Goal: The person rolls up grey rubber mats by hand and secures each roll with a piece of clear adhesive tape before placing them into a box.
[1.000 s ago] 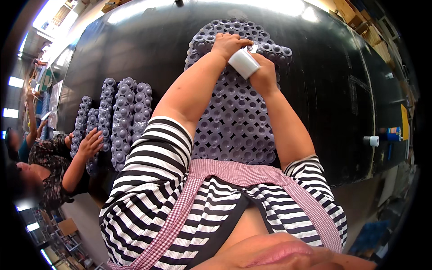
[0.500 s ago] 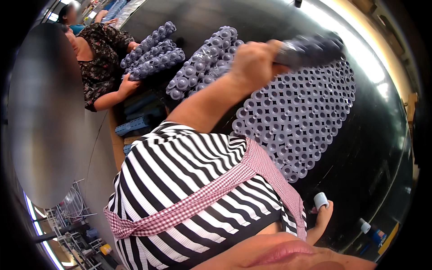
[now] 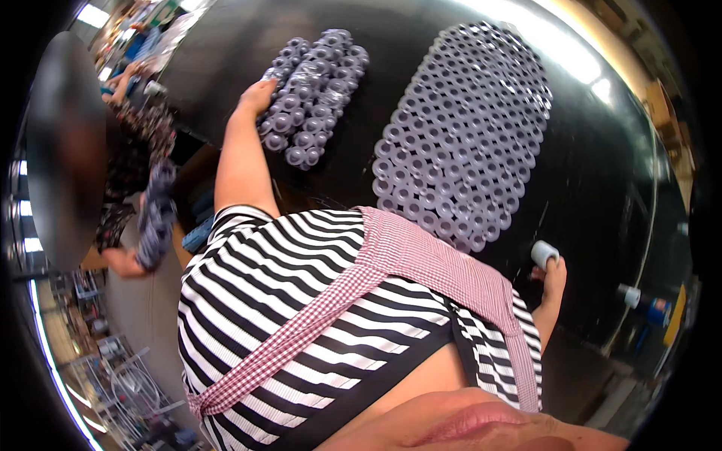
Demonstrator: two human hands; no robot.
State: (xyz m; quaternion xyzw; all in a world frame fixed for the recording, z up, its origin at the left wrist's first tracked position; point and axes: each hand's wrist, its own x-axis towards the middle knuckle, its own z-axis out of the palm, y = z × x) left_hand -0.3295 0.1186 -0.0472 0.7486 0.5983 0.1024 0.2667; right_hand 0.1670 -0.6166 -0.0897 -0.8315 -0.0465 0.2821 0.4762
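Note:
My left hand (image 3: 259, 98) reaches out over the dark table and closes around the end of a rolled grey bubble mat (image 3: 284, 64). Right beside that one lie more rolled mats (image 3: 323, 98), with a shiny clear band showing on them. An unrolled grey mat (image 3: 466, 135), full of round holes and cups, lies flat in front of me. Close to its near right corner, my right hand (image 3: 553, 276) grips a pale roll of tape (image 3: 544, 254), seen partly from the side.
At the left a co-worker in a dark flowered top (image 3: 154, 124) holds another rolled mat (image 3: 158, 214). Blue rolled items (image 3: 198, 234) sit in a box below the table's left edge. Another pale roll (image 3: 629, 295) and a blue object (image 3: 659, 310) are at the far right.
My left hand has swung left from above the flat mat, bringing the rolled mat to the other rolls. The co-worker has drawn back from the table with a rolled mat. My right hand keeps the tape.

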